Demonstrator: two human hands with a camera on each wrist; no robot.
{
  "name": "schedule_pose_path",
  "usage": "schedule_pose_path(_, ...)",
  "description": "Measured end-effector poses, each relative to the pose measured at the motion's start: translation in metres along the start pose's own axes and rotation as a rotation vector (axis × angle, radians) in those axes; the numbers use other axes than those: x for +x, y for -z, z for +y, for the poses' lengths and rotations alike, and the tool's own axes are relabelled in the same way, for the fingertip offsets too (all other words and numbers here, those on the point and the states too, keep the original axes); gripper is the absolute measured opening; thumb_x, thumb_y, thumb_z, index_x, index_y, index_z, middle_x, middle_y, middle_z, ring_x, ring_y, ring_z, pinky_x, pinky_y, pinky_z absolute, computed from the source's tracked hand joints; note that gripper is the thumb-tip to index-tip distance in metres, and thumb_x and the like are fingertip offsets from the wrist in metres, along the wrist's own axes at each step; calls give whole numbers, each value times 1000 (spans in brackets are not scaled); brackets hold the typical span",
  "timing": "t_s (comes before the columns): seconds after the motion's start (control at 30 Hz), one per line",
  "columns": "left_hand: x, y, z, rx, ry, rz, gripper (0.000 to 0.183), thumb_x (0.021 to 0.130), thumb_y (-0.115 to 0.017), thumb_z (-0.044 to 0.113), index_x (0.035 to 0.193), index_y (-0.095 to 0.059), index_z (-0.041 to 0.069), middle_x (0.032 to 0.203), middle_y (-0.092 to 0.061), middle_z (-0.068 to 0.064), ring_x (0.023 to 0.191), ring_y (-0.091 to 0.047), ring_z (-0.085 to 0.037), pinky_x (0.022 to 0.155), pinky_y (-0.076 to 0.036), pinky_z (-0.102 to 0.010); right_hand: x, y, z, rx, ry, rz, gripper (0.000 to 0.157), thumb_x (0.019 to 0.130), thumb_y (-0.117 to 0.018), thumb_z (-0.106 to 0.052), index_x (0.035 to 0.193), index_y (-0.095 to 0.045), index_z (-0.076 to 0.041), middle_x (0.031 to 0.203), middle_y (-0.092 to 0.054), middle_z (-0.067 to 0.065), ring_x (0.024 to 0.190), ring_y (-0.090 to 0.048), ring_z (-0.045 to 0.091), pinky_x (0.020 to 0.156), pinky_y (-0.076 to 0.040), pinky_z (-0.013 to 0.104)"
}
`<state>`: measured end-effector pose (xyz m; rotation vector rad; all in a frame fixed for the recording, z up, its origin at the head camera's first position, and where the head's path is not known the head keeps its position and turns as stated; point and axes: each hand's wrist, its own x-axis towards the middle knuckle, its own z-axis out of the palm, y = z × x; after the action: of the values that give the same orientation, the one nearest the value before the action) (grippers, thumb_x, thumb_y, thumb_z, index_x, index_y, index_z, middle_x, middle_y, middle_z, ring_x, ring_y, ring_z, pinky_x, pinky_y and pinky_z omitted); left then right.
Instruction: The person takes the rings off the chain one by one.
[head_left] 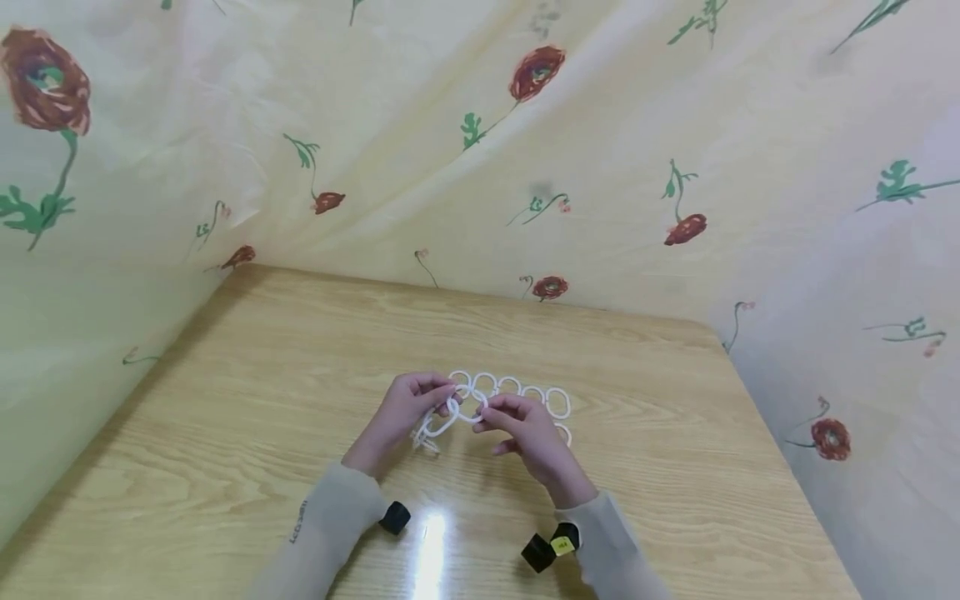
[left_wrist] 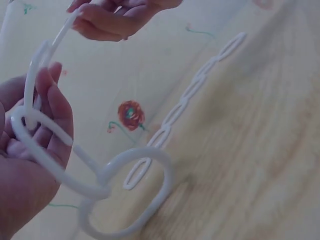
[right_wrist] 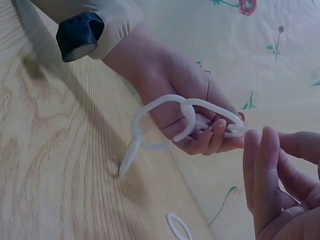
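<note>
A short chain of white plastic oval links (left_wrist: 169,175) hangs from my left hand (head_left: 412,404), whose fingers and thumb hold one link near the chain's upper end. My right hand (head_left: 528,429) pinches another white link (left_wrist: 62,31) between thumb and fingers, just right of the left hand. In the left wrist view this link meets the held one, though I cannot tell whether they are fully joined. The lower links dangle below the left palm, seen also in the right wrist view as a hanging link (right_wrist: 129,157). Fingers hide part of the chain's upper end.
Behind the hands, a row of white links (head_left: 568,404) lies on the wooden table (head_left: 645,467). One more link (head_left: 567,435) shows partly behind the right hand. A flowered cloth (head_left: 420,167) hangs along the table's back and sides.
</note>
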<state>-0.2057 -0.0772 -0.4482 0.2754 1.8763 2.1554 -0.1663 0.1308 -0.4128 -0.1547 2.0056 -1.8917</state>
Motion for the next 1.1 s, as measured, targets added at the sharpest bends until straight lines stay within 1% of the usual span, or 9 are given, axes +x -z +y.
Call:
schedule_pose_path(0.13, -5, 3, 0, 9, 18, -35, 27, 94, -59, 4, 113, -59, -15, 87, -73, -2, 71, -64, -6, 69, -57, -16, -1, -1, 1, 17, 6, -15, 8, 95, -59, -14, 98, -63, -7, 89, -68, -9, 84, -68, 5, 57, -57, 19)
schedule_pose_path(0.3, -10, 5, 2, 12, 33, -71, 28, 95, -58, 5, 113, -59, -16, 90, -74, -6, 73, -66, -6, 75, -60, -22, -2, -3, 1, 13, -3, -29, 7, 95, -59, -14, 97, -63, -8, 87, -69, -9, 84, -68, 6, 57, -58, 19)
schedule_pose_path(0.43, -14, 8, 3, 39, 41, -93, 30, 96, -57, 9, 113, -59, -15, 89, -73, -2, 74, -67, -7, 77, -61, -26, -4, -4, 0, 18, 0, -47, 5, 96, -59, -14, 95, -63, -11, 87, -69, -9, 84, -68, 6, 57, -58, 19)
schedule_pose_path(0.53, -17, 10, 3, 66, 49, -126, 32, 96, -58, 11, 115, -58, -15, 88, -72, 0, 76, -67, -9, 79, -61, -29, -5, -5, -1, 20, -1, -52, 5, 96, -59, -14, 95, -64, -12, 87, -69, -9, 84, -68, 6, 57, -58, 19)
schedule_pose_path(0.7, -25, 12, 3, 114, 51, -196, 36, 94, -62, 13, 116, -58, -14, 94, -72, -5, 82, -68, -10, 86, -60, -36, -6, -7, -3, 9, -8, -45, 6, 96, -59, -15, 96, -63, -10, 88, -69, -9, 84, -68, 6, 57, -57, 20)
schedule_pose_path(0.8, -29, 12, 4, 151, 41, -236, 37, 91, -67, 16, 116, -59, -10, 102, -72, -12, 87, -68, -10, 89, -59, -34, -8, -9, -5, 2, -8, -44, 9, 95, -60, -15, 98, -64, -8, 87, -69, -9, 84, -68, 6, 57, -57, 20)
schedule_pose_path(0.9, -33, 12, 6, 173, 28, -278, 40, 88, -71, 17, 118, -59, -6, 108, -70, -18, 95, -69, -18, 89, -58, -30, -8, -12, -7, -2, -1, -50, 11, 95, -60, -15, 99, -64, -5, 87, -69, -8, 83, -68, 7, 56, -57, 19)
schedule_pose_path(1.0, -36, 12, 6, 180, 1, -328, 41, 87, -71, 13, 120, -56, -7, 109, -68, -24, 102, -67, -34, 87, -59, -29, -9, -13, -6, -8, 16, -64, 14, 95, -60, -15, 101, -63, -2, 87, -69, -8, 83, -67, 7, 55, -57, 19)
schedule_pose_path(1.1, -39, 14, 6, 177, 2, -361, 40, 86, -71, 9, 119, -55, -6, 107, -69, -23, 104, -64, -44, 85, -59, -29, -10, -13, -6, -7, 30, -71, 14, 96, -59, -15, 100, -63, -2, 89, -69, -8, 84, -67, 7, 55, -57, 20)
